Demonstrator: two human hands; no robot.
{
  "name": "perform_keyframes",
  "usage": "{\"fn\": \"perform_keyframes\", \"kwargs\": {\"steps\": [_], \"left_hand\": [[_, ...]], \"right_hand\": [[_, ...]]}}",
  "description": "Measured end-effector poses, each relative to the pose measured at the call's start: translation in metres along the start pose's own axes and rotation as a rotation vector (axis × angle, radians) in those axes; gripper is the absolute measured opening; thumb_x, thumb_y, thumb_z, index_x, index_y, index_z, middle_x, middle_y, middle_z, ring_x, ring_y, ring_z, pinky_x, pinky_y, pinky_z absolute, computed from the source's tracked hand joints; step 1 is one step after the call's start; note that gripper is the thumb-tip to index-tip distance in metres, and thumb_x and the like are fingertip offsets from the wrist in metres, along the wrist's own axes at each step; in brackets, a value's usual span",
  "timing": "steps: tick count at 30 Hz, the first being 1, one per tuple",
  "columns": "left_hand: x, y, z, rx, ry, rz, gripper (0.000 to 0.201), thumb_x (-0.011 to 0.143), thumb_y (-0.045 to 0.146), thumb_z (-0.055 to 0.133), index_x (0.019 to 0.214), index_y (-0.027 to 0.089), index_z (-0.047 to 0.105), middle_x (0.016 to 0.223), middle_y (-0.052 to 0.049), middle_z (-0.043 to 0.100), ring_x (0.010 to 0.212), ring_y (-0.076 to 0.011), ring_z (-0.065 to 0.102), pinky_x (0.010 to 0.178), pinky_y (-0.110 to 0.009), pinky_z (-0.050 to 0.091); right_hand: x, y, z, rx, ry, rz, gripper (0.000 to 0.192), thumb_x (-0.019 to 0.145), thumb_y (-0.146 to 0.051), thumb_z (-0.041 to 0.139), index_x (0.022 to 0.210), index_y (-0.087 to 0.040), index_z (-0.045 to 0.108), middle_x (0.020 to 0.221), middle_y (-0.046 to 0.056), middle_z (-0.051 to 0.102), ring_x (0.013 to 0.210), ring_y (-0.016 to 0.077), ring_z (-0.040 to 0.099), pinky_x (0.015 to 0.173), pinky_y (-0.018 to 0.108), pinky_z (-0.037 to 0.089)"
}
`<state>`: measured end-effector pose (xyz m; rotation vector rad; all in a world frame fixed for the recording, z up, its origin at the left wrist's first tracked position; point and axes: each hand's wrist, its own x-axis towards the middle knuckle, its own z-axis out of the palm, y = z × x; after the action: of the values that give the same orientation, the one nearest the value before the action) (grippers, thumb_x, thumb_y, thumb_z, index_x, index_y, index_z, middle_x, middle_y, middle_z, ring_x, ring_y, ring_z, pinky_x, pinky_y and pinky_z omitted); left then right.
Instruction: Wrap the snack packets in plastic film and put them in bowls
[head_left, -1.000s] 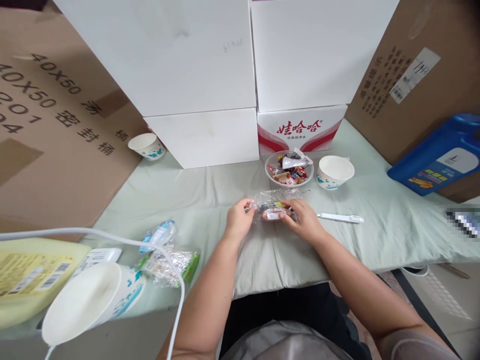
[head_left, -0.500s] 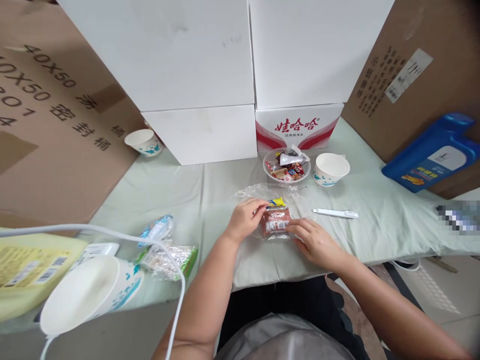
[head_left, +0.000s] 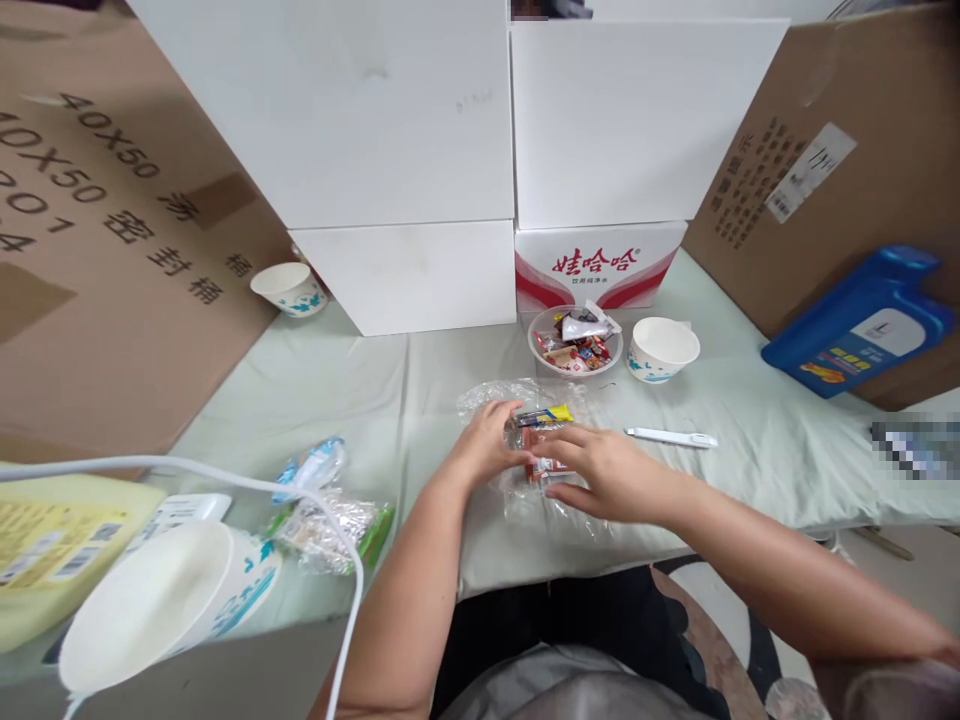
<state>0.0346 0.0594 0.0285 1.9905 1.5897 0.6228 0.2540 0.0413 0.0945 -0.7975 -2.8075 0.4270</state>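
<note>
Hands (head_left: 495, 450) on bag (head_left: 525, 490), Wahaha box (head_left: 600, 265)

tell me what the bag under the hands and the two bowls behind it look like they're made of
The bag looks like thin clear plastic film: glossy, wrinkled, the snack packets show through. The bowl of snacks seems translucent plastic, its rim faintly see-through. The empty bowl looks like matte white paper with a blue print, though coated card is possible.

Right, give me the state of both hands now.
Left hand: closed on the clear bag.
Right hand: fingers flat, pressing the bag.
</note>
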Motion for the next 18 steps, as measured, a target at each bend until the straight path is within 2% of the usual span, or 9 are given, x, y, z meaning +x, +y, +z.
{"fn": "perform_keyframes", "kwargs": {"steps": [1,3,4,6,9,11,15,18], "left_hand": [[0.001,-0.003,0.002,0.0,-0.018,0.027,0.087,0.054,0.029,0.086,0.133,0.019,0.05,0.13,-0.011,0.055,0.126,-0.0301,0.047,0.107,-0.042,0.037],[0.003,-0.01,0.003,0.005,-0.067,0.026,0.097,0.05,0.026,0.088,0.137,0.018,0.046,0.137,-0.014,0.049,0.133,-0.0336,0.039,0.112,-0.046,0.031],[0.004,-0.013,0.002,0.009,-0.087,0.015,0.1,0.049,0.025,0.088,0.139,0.017,0.044,0.139,-0.015,0.047,0.134,-0.0346,0.037,0.113,-0.047,0.03],[0.004,-0.015,0.0,0.029,-0.11,0.001,0.104,0.048,0.025,0.088,0.141,0.018,0.041,0.142,-0.015,0.044,0.136,-0.0351,0.035,0.114,-0.048,0.029],[0.002,-0.012,-0.003,0.087,-0.147,0.01,0.105,0.048,0.027,0.088,0.141,0.021,0.042,0.143,-0.013,0.043,0.135,-0.034,0.035,0.113,-0.047,0.031],[0.0,-0.008,-0.005,0.12,-0.172,0.005,0.101,0.048,0.029,0.088,0.139,0.022,0.045,0.143,-0.011,0.043,0.133,-0.0333,0.037,0.112,-0.045,0.032],[-0.001,-0.005,-0.004,0.138,-0.19,0.004,0.093,0.049,0.032,0.088,0.135,0.024,0.051,0.141,-0.009,0.044,0.132,-0.0321,0.036,0.112,-0.043,0.033],[-0.001,-0.006,-0.003,0.146,-0.189,0.01,0.089,0.05,0.033,0.088,0.132,0.026,0.054,0.141,-0.008,0.044,0.132,-0.0323,0.036,0.111,-0.043,0.034]], "right_hand": [[0.016,0.008,0.007,-0.005,-0.011,-0.014,0.051,0.087,-0.037,0.062,0.133,-0.017,0.052,0.138,0.016,0.053,0.129,0.0268,0.047,0.102,0.039,0.039],[0.041,0.026,0.022,-0.071,-0.101,0.039,0.085,0.071,-0.048,0.076,0.142,-0.016,0.043,0.15,0.022,0.036,0.139,0.0375,0.031,0.109,0.05,0.029],[0.049,0.035,0.029,-0.085,-0.149,0.056,0.096,0.067,-0.053,0.077,0.146,-0.017,0.037,0.153,0.022,0.031,0.14,0.0401,0.028,0.109,0.054,0.026],[0.054,0.048,0.04,-0.094,-0.2,0.063,0.106,0.064,-0.058,0.076,0.15,-0.019,0.03,0.152,0.023,0.032,0.138,0.0407,0.031,0.107,0.055,0.026],[0.036,0.057,0.043,-0.096,-0.176,0.079,0.098,0.067,-0.054,0.075,0.147,-0.014,0.035,0.135,0.021,0.052,0.122,0.0364,0.048,0.101,0.05,0.033],[0.015,0.057,0.038,-0.082,-0.148,0.11,0.089,0.068,-0.046,0.076,0.143,-0.012,0.041,0.123,0.019,0.059,0.113,0.034,0.053,0.097,0.047,0.037],[-0.027,0.056,0.02,0.038,-0.129,0.177,0.079,0.067,-0.025,0.073,0.139,-0.014,0.043,0.119,0.015,0.061,0.109,0.03,0.056,0.093,0.041,0.043],[-0.042,0.063,0.006,0.113,-0.089,0.262,0.079,0.065,-0.013,0.062,0.141,-0.017,0.039,0.123,0.014,0.06,0.11,0.0269,0.058,0.09,0.037,0.046]]}}
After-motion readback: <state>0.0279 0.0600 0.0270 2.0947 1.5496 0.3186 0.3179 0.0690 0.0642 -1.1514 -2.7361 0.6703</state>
